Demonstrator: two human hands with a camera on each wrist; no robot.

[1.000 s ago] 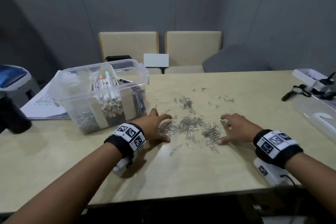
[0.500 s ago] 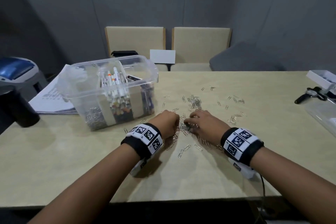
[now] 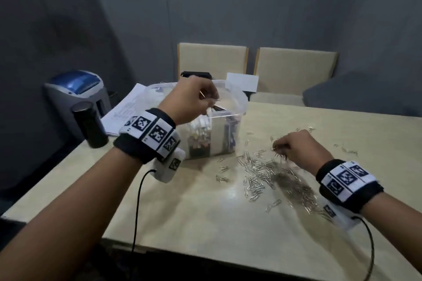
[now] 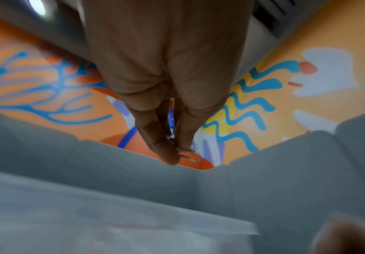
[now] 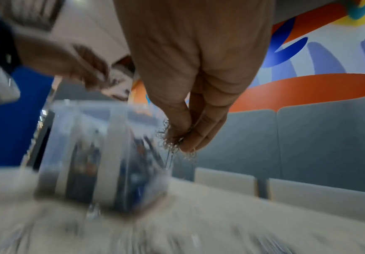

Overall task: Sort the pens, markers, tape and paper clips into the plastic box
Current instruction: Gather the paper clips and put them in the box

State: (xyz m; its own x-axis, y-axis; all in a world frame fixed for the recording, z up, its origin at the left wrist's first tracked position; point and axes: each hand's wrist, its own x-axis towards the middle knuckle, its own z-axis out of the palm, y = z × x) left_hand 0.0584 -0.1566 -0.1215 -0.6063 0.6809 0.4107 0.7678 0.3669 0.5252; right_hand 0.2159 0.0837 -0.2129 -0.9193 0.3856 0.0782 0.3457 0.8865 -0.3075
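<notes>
Since half a second ago, our left hand [image 3: 190,98] has risen from the table and now hangs over the clear plastic box [image 3: 235,107], fingers bunched, pinching a few small silver paper clips [image 4: 185,153]. Our right hand [image 3: 296,147] has lifted just off the beige table [image 3: 205,212], wrist bent, fingertips [image 5: 190,142] pinched around a tangled clump of clips. Most loose clips [image 3: 262,173] lie scattered on the table beneath and beside it, right of the box, which holds upright markers [image 3: 201,130].
</notes>
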